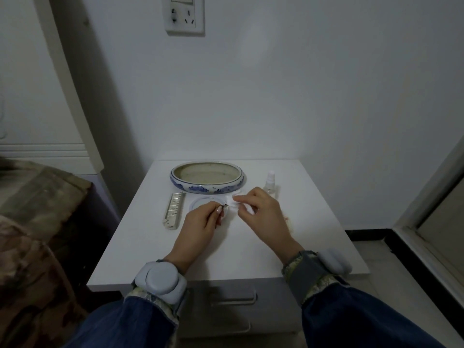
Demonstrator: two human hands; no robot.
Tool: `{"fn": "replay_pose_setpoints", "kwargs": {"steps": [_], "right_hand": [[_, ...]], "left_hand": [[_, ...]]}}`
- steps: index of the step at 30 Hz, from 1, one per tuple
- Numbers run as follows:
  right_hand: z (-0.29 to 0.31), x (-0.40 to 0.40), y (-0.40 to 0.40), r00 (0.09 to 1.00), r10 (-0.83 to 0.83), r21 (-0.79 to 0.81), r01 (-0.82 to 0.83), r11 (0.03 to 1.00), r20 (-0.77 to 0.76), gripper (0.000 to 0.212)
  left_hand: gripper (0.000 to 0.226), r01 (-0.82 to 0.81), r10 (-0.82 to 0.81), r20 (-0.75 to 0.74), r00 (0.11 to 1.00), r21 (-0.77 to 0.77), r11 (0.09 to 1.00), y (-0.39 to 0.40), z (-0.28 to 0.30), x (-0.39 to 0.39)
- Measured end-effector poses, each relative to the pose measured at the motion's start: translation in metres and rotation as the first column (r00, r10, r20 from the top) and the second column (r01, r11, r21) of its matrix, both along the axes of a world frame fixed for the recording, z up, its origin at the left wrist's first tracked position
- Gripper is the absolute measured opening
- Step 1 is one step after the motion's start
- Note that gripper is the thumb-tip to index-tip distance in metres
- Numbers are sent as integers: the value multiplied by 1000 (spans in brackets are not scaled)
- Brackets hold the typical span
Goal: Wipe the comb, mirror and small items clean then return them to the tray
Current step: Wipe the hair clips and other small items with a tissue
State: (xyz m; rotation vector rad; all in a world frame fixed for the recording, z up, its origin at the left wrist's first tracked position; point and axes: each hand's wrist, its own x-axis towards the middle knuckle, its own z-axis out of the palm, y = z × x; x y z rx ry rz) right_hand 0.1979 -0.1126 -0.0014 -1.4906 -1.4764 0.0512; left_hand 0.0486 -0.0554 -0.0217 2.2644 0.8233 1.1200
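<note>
Two arms in blue sleeves are reaching over a white bedside table (251, 247). A pale round band is sitting on each wrist.

The left hand (200, 223) is curling its fingers and pinching a tiny shiny thing (225, 206) at its fingertips. It is too small to tell what it is. The right hand (261, 212) is curling its fingers too, and it is pinching a white wipe (234, 202). The wipe is touching the tiny thing, right between the two hands.

Just under the hands, a round mirror (198, 203) with a pale rim is lying flat on the table. The left hand is covering part of it. To the left of the mirror, a pale comb (174, 209) is lying flat, pointing away toward the wall.

Behind the right hand, a small clear bottle (271, 183) with a white cap is standing up.

Farther back, a blue and white oval tray (208, 188) is sitting near the wall, just behind the mirror and the comb. Nothing is lying inside it.

High on the wall, a white socket (184, 15) is showing.
</note>
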Motion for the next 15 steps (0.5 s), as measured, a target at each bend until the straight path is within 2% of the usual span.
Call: {"fn": "replay_pose_setpoints", "kwargs": {"steps": [3, 6, 9, 12, 15], "right_hand": [[-4, 7, 2, 993, -112, -59, 110, 992, -30, 23], [-4, 9, 0, 989, -137, -66, 134, 989, -51, 23], [2, 5, -5, 992, -100, -11, 100, 995, -76, 23], [4, -1, -7, 1000, 0, 33, 1, 999, -14, 24], [1, -5, -8, 997, 63, 4, -64, 998, 44, 25]], "left_hand": [[28, 4, -4, 7, 1000, -18, 1000, 0, 1, 0], [27, -13, 14, 16, 1000, -51, 999, 2, 0, 0], [28, -17, 18, 12, 1000, -51, 999, 2, 0, -2], [29, -12, 12, -8, 1000, -37, 999, 2, 0, -2], [28, 4, -4, -3, 1000, -37, 999, 3, 0, -2]]}}
